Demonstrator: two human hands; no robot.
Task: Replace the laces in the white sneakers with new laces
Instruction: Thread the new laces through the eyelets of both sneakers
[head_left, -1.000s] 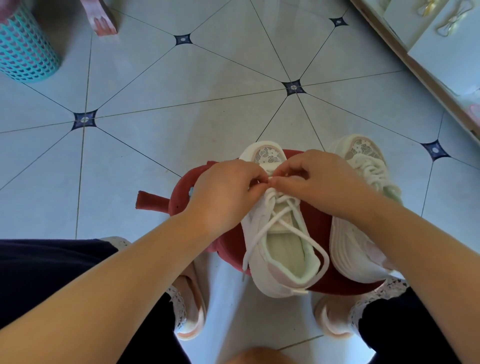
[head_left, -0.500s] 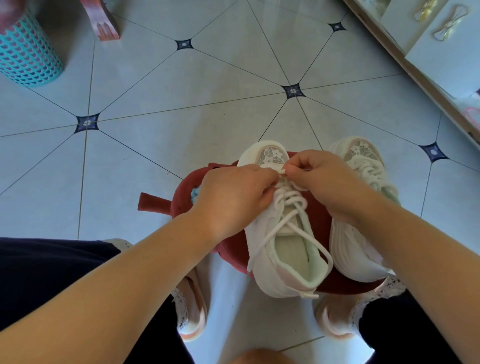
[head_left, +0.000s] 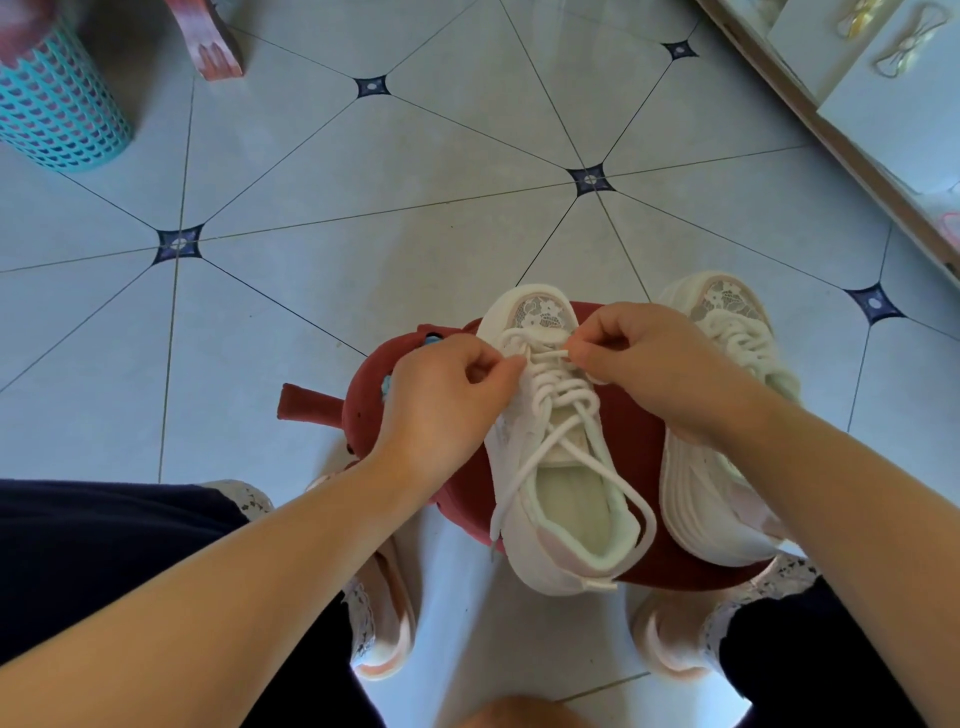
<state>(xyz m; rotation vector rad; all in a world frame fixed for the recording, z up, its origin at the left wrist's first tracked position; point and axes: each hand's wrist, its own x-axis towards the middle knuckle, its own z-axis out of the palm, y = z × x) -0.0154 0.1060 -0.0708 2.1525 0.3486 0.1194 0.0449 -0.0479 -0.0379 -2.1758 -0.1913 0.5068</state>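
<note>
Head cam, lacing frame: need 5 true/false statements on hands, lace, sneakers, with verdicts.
1. The left hand and the right hand both pinch the lace near the toe of the sneaker. True.
2. The lace is tied in a bow. False: its ends hang loose over the collar.
3. The other sneaker has no lace. False: it is laced.
4. Both sneakers sit on the red stool. True.
5. The basket stands right of the sneakers. False: it is at the far left.
</note>
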